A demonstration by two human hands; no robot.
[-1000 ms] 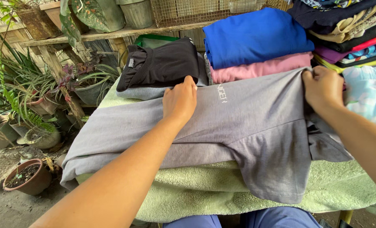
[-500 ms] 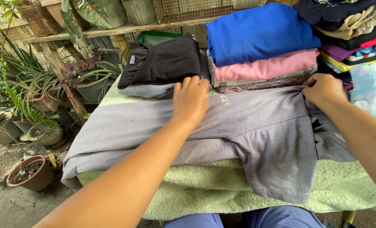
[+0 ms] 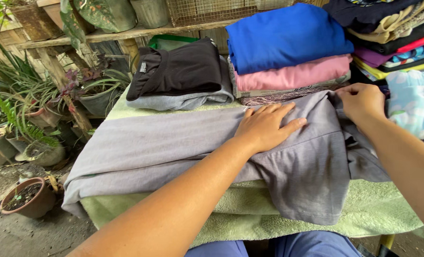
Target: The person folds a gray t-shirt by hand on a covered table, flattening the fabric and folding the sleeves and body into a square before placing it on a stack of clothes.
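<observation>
A grey shirt lies spread across a pale green towel on the table. My left hand rests flat on the shirt's middle, fingers spread and pointing right. My right hand pinches the shirt's upper right edge near the collar. A sleeve of the shirt hangs toward the table's front edge.
Behind the shirt lie a folded black garment on a grey one, a stack of blue and pink folded clothes, and a tall pile of mixed clothes at right. Potted plants stand on the ground at left.
My left hand has slid right and toward me along the shirt, flattening on it. The shirt's upper edge has come down off the folded stacks. My right hand keeps its pinch.
</observation>
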